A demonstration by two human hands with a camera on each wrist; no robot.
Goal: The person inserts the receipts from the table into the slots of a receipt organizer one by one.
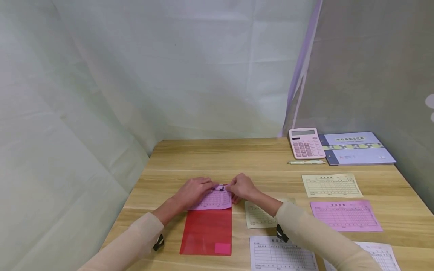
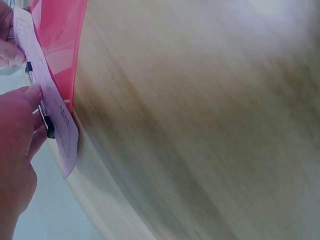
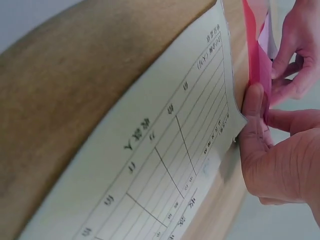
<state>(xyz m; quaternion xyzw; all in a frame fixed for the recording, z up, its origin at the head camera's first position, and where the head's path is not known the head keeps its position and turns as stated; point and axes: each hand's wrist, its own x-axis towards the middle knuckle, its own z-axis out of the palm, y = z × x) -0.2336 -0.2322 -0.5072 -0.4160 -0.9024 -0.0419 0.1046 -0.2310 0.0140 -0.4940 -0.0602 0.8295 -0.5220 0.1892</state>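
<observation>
A red plastic clip folder [image 1: 206, 233] lies on the table, with a pink printed form [image 1: 213, 201] over its upper part. Across the form's top edge runs a thin metal clip with black ends [image 1: 220, 189]. My left hand [image 1: 194, 192] is at the form's upper left, its thumb and fingers pinching at the clip [image 2: 49, 126]. At the top right corner, my right hand [image 1: 243, 187] pinches the edge of the form and folder; in the right wrist view its thumb [image 3: 254, 112] presses against the pink edge. Part of the clip is hidden behind the fingers.
To the right lie a yellowish form [image 1: 259, 217] partly under my right forearm, white forms [image 1: 281, 256], another yellowish form [image 1: 332, 185] and a pink form [image 1: 346, 215]. Farther back are a pink calculator [image 1: 306, 143], a pen [image 1: 306, 162] and a blue-white booklet [image 1: 359, 148].
</observation>
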